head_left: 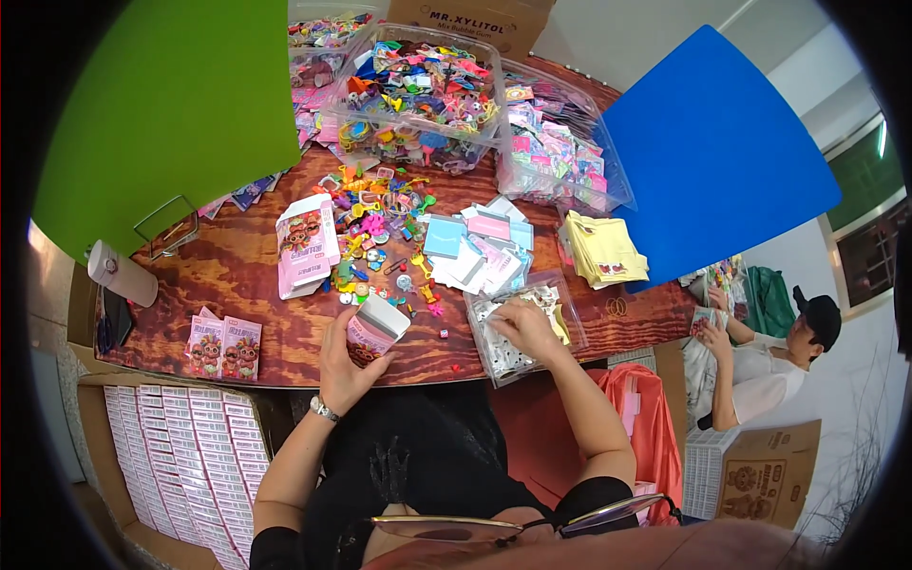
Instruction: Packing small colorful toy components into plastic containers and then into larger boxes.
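A small pink printed box, its top end standing open, is gripped in my left hand near the table's front edge. My right hand reaches into a shallow clear plastic tray of small silvery packets, thumb and fingers pinched together. Whatever they pinch is too small to make out. Beyond the hands lies a loose heap of small colourful plastic toys. Blue, pink and white cards are spread behind the tray. Flat pink cartons lie left of the toys, and yellow packets are stacked to the right.
Clear bins of toys and packets stand at the back. Green and blue panels flank the table. Pink leaflets and a bottle are left; a carton of boxes is below. A co-worker sits right.
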Demonstrator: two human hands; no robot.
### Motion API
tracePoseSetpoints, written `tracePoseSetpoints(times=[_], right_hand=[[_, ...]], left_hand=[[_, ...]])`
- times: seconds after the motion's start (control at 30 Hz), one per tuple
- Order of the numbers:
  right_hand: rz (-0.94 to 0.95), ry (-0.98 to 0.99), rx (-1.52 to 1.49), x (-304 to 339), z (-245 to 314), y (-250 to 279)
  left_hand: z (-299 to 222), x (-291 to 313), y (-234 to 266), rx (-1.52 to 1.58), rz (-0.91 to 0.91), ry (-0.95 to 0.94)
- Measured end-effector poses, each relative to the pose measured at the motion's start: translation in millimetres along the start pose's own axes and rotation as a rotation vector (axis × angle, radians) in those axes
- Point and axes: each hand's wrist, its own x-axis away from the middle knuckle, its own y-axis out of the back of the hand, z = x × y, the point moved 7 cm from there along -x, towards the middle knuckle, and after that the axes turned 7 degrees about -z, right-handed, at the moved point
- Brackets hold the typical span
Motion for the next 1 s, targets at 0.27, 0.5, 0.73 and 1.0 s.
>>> tracePoseSetpoints(times=[0.27, 0.5, 0.73, 1.0], right_hand=[[-0.08, -0.197, -0.196, 3.7, -1.0, 26.9], [-0.139, -0.128, -0.31, 5.5, -6.3, 34.9], [-0.2, -0.283, -0.727, 3.7, -23.7, 45.4], [-0.063, -0.326, -0.582, 8.6, -24.8, 38.3]], left_hand=[[-1.4, -1.1, -3.4, -0.027, 0.005, -0.028], [-3.0, -2.0, -5.5, -0.032, 0.014, -0.024], [-4.6, -2.9, -7.6, -0.007, 0.028, -0.016], [-2.3, -1.7, -10.4, 0.01, 0.035, -0.013]])
